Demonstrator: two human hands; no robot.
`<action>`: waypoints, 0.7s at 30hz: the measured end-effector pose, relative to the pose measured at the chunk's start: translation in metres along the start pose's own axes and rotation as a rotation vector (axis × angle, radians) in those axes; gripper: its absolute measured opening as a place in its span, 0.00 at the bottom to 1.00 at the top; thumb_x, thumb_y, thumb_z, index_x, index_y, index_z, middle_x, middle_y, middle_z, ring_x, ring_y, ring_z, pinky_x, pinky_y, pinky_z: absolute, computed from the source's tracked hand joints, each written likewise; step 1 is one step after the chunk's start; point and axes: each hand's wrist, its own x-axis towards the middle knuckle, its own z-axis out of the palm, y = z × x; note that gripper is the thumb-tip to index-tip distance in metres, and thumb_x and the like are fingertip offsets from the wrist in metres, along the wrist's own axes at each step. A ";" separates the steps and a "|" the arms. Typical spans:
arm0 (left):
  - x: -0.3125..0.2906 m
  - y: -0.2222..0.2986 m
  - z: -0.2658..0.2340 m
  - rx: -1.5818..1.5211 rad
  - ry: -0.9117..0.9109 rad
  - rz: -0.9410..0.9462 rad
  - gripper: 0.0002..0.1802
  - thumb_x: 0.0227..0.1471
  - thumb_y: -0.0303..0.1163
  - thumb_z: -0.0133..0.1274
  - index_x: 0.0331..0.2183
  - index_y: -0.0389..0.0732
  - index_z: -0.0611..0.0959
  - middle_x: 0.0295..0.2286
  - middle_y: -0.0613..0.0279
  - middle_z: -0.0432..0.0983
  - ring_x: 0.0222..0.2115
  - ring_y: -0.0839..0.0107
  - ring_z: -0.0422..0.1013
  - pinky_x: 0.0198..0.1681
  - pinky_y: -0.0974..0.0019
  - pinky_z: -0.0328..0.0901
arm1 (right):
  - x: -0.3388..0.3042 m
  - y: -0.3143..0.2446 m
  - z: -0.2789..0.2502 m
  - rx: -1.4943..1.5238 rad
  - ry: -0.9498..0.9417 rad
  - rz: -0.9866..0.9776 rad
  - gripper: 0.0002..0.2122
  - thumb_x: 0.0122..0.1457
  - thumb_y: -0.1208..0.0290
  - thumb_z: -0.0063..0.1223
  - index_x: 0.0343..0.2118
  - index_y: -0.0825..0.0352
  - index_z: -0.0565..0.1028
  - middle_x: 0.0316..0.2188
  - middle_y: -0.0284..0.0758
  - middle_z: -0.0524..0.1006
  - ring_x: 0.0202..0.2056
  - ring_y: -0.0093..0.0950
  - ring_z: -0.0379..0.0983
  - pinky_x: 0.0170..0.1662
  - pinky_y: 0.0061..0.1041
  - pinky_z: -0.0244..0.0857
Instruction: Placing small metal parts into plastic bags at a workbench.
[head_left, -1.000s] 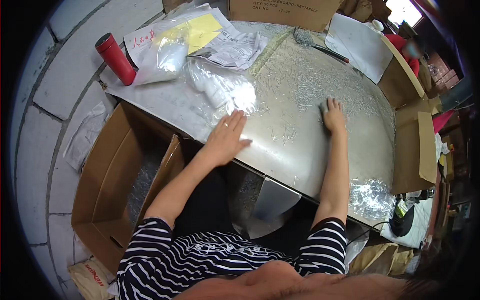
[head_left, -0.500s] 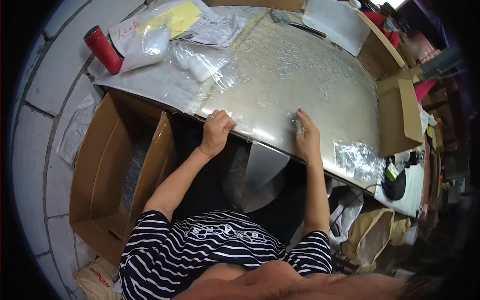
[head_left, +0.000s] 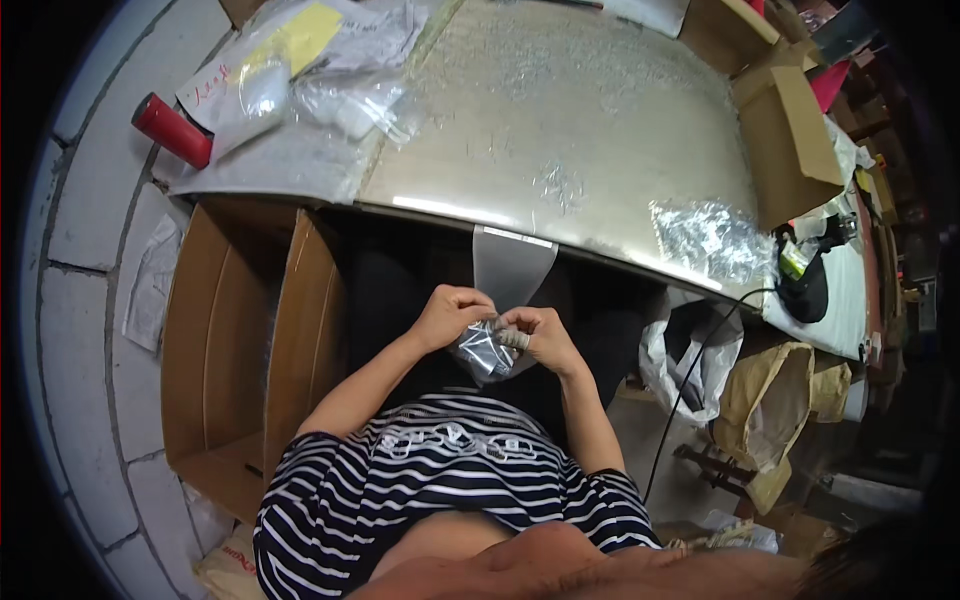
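Over my lap, both hands are closed at the top of a small clear plastic bag (head_left: 486, 358) with a shiny, greyish look. My left hand (head_left: 452, 318) pinches its upper left side. My right hand (head_left: 545, 340), with a pale wrap on one finger, grips the upper right side close beside it. What the bag contains is too small to make out. Just beyond my fingers, a translucent plastic strip (head_left: 510, 262) hangs down from the table edge. A small heap of thin shiny pieces (head_left: 558, 186) lies on the metal tabletop (head_left: 470, 165) ahead.
More shiny pieces are scattered farther back. A stack of clear bags (head_left: 705, 235) lies at the table's right. An open cardboard box (head_left: 285, 345) stands left of my legs. A red flask (head_left: 172, 130), papers and filled bags occupy the left side. A black cable (head_left: 685, 385) hangs at right.
Both hands have come back from the table edge and tabletop to my lap and met there at the bag. The view has shifted, with the table now higher in the picture.
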 end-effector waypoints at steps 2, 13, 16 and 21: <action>-0.005 -0.005 -0.001 0.001 -0.072 -0.103 0.05 0.50 0.25 0.60 0.27 0.33 0.84 0.20 0.68 0.77 0.22 0.85 0.69 0.24 0.78 0.62 | -0.004 0.019 0.002 -0.027 0.027 -0.002 0.07 0.53 0.74 0.63 0.31 0.71 0.79 0.21 0.25 0.75 0.24 0.13 0.69 0.27 0.14 0.63; -0.008 -0.016 -0.028 -0.035 -0.057 -0.238 0.07 0.49 0.28 0.62 0.24 0.35 0.82 0.18 0.70 0.75 0.18 0.86 0.65 0.21 0.78 0.59 | 0.003 0.005 -0.003 -0.235 0.210 -0.074 0.02 0.54 0.82 0.57 0.30 0.71 0.76 0.22 0.27 0.75 0.25 0.14 0.69 0.29 0.15 0.63; -0.009 -0.009 -0.020 -0.153 -0.046 -0.185 0.07 0.48 0.27 0.62 0.26 0.34 0.81 0.21 0.67 0.77 0.23 0.84 0.70 0.27 0.79 0.65 | 0.004 0.008 0.009 -0.092 0.208 -0.096 0.05 0.53 0.85 0.56 0.34 0.72 0.75 0.25 0.27 0.74 0.26 0.14 0.69 0.31 0.14 0.64; -0.013 -0.020 -0.011 -0.212 -0.088 -0.235 0.10 0.47 0.22 0.61 0.35 0.30 0.82 0.27 0.61 0.80 0.27 0.78 0.75 0.32 0.75 0.69 | 0.004 0.018 0.016 -0.165 0.297 -0.157 0.12 0.53 0.87 0.53 0.42 0.72 0.74 0.27 0.26 0.72 0.28 0.14 0.67 0.32 0.14 0.63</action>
